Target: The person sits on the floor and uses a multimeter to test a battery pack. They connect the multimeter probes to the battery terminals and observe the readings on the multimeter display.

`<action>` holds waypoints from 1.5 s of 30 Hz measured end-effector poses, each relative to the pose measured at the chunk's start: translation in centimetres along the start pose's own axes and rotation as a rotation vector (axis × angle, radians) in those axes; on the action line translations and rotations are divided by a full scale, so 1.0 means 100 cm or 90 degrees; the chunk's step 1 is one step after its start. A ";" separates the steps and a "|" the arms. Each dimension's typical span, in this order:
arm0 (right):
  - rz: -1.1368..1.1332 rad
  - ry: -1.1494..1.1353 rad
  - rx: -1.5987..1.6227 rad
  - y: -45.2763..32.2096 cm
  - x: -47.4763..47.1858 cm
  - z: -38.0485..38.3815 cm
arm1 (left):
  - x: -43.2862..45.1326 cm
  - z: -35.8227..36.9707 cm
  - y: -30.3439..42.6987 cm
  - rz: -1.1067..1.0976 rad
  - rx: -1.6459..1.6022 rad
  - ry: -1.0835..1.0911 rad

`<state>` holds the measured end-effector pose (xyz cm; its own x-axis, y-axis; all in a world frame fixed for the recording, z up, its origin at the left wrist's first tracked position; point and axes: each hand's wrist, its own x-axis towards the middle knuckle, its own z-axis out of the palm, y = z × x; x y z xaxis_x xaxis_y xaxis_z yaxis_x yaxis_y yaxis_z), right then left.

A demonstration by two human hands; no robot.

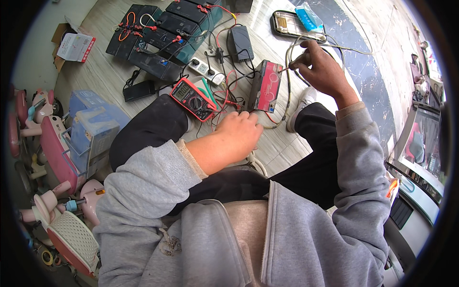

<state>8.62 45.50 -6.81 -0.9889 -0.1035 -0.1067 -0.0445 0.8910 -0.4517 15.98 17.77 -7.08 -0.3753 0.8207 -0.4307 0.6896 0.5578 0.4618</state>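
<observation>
My right hand point(315, 68) pinches a thin metal tool, perhaps a screwdriver, whose shaft points left at the top edge of a battery point(266, 86) with a red printed face. My left hand point(239, 132) is low in front of the battery, fingers curled; its fingertips and anything under them are hidden. Left of that hand a red digital multimeter point(193, 99), its display lit with digits, leans by my knee. Red and black leads run from it towards the battery. Behind stand a black charger box point(241, 43) and a white power strip point(207, 70) with plugs in it.
Several black batteries point(175, 23) wired together stand at the back left. A black power adapter point(139, 91) lies near my knee. An open black casing point(283, 25) with a blue packet point(308, 17) is at the back right, cables beside it. Pink children's bikes point(53, 143) crowd the left.
</observation>
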 end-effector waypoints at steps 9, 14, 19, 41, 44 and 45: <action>0.062 -0.018 -0.011 0.005 0.006 0.003 | 0.000 -0.002 0.000 -0.008 -0.007 -0.017; 0.002 -0.036 -0.004 0.003 0.005 0.001 | -0.001 -0.002 0.000 -0.004 -0.001 -0.018; 0.114 -0.020 -0.051 0.001 0.006 0.000 | -0.001 -0.001 0.000 0.000 0.000 -0.008; 0.052 0.004 -0.075 -0.002 0.003 -0.001 | -0.002 0.001 -0.002 0.001 0.004 -0.007; -0.013 0.041 -0.062 -0.003 0.003 0.001 | -0.003 0.002 -0.002 0.006 0.010 -0.003; 0.015 0.000 -0.085 -0.002 0.003 0.000 | -0.003 0.002 -0.002 0.007 0.012 -0.005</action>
<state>8.30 45.32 -6.79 -0.9900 -0.0819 -0.1151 -0.0401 0.9443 -0.3265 16.05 17.44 -7.18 -0.3636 0.8254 -0.4318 0.7052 0.5468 0.4513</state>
